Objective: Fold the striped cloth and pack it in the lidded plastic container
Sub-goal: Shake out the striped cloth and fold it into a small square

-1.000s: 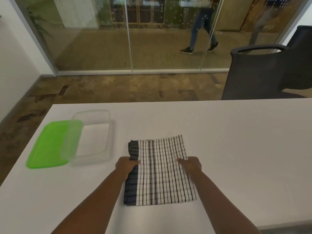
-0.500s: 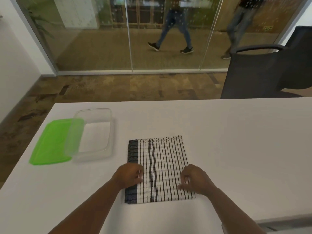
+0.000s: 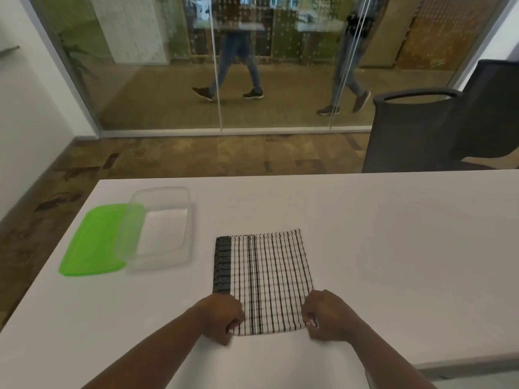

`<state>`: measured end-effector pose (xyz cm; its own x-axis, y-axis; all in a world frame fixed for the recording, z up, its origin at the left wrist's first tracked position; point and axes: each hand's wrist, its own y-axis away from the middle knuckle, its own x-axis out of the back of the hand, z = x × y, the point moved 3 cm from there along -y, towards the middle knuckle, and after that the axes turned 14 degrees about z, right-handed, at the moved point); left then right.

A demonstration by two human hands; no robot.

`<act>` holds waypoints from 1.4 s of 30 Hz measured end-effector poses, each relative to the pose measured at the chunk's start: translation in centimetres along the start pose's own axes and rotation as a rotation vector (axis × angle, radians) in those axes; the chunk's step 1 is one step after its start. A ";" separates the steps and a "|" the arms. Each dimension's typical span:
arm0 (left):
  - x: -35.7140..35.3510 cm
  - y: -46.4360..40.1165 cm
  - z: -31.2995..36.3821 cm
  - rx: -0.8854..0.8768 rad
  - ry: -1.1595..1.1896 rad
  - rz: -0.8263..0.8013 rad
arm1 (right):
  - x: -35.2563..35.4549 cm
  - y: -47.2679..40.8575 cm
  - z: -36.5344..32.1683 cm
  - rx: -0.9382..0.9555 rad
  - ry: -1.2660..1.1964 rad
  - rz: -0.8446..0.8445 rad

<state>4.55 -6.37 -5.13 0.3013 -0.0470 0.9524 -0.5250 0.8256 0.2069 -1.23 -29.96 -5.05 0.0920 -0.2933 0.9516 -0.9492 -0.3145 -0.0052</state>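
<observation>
striped cloth (image 3: 264, 279) flat on counter (image 3: 393, 248), partly folded | left hand (image 3: 222, 318), right hand (image 3: 325, 315) pinch its near corners | container (image 3: 161, 228) open, left of cloth, green lid (image 3: 92, 242) beside | left: further folding, packing, lidding

— What can we not confirm at the striped cloth (image 3: 266, 279)?

— Its near corners lie under the left hand (image 3: 222, 318) and right hand (image 3: 327, 315); we cannot see the fingertips.

— The container (image 3: 161, 228)?

— It covers the right part of the green lid (image 3: 95, 240).

— Beyond the table (image 3: 393, 248)?

— The chair (image 3: 438, 130) is cut by the right edge; the passers-by behind glass are blurred, their upper bodies indistinct.
</observation>
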 end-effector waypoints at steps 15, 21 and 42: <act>3.8 1.1 -3.2 0.716 1.144 0.146 | 3.8 -0.8 2.0 -0.697 -1.014 -0.118; 2.8 -0.1 -3.6 0.917 1.474 0.454 | 2.7 -2.2 3.3 -0.935 -1.238 0.267; -0.1 -4.8 -4.4 0.984 0.600 0.767 | -1.6 -5.3 3.8 -0.971 -0.355 0.754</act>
<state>10.54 -7.89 -7.16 -0.1538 0.6879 0.7093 -0.9778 -0.2093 -0.0091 4.77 -31.25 -7.69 -0.6300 -0.3813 0.6765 -0.6162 0.7756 -0.1367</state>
